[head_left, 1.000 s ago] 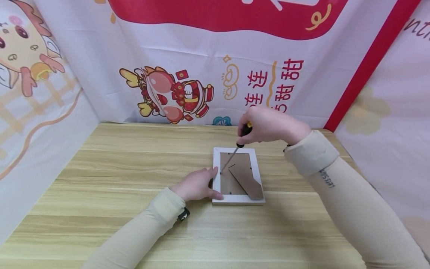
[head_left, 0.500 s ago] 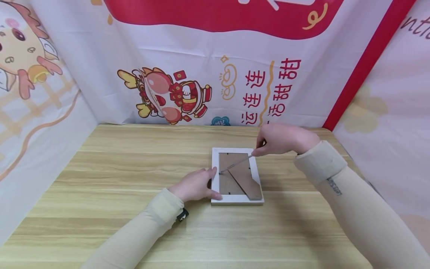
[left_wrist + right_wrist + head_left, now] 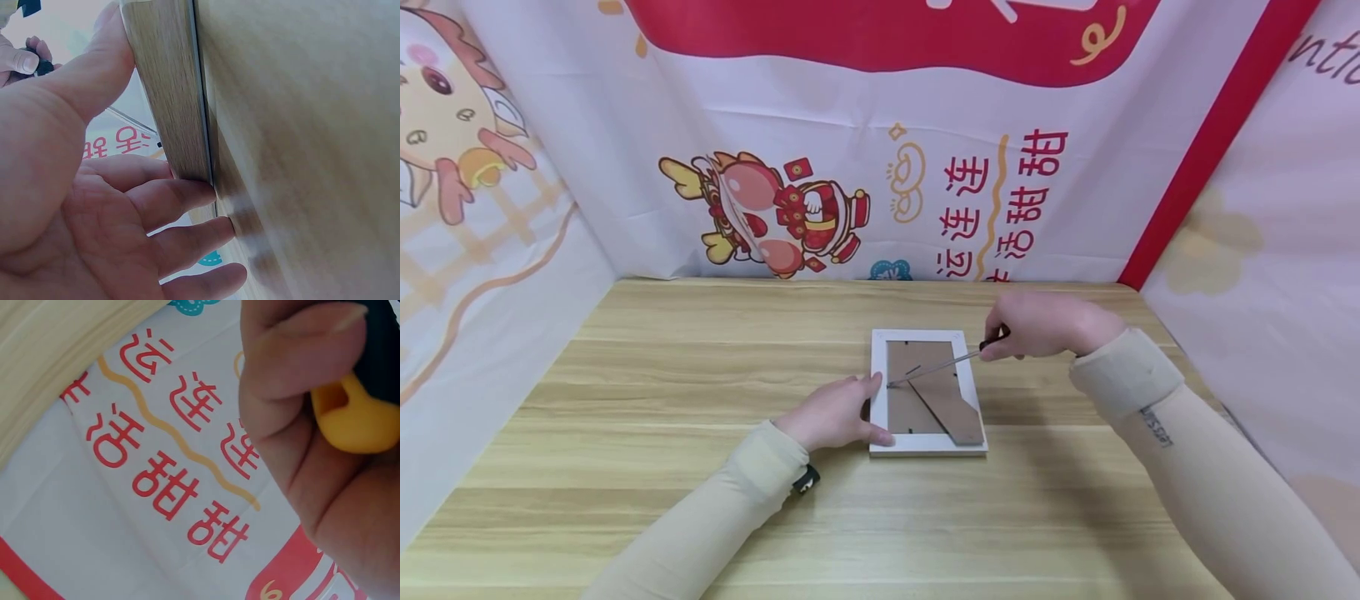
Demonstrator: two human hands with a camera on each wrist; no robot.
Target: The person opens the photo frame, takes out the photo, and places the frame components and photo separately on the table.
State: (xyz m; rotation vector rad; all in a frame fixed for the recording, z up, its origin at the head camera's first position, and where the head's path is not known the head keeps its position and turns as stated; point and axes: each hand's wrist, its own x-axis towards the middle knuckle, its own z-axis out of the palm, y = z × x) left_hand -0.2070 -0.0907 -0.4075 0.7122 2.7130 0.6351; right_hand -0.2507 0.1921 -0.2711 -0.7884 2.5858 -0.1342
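Note:
A white picture frame [image 3: 927, 450] lies face down on the table, its brown backing board [image 3: 934, 357] and angled easel stand [image 3: 946, 406] facing up. My left hand [image 3: 831, 412] rests on the frame's left edge. The thumb lies on the near-left border, and in the left wrist view the fairly straight fingers [image 3: 178, 200] touch the wood-toned side. My right hand [image 3: 1037, 323] grips a screwdriver by its black and yellow handle [image 3: 356, 422]. The screwdriver's metal shaft [image 3: 936, 367] slants low across the backing, its tip at a small dark tab [image 3: 890, 385] on the left inner edge.
The wood-grain table [image 3: 700, 358] surrounds the frame. A white printed cloth [image 3: 820, 100] with red lettering hangs behind the table. More printed cloth [image 3: 1262, 208] closes off the right side, and another cloth [image 3: 475, 292] stands on the left.
My right hand has moved right and lower, tilting the screwdriver from steep to nearly flat while its tip stays at the left inner edge. The left hand and frame keep their place.

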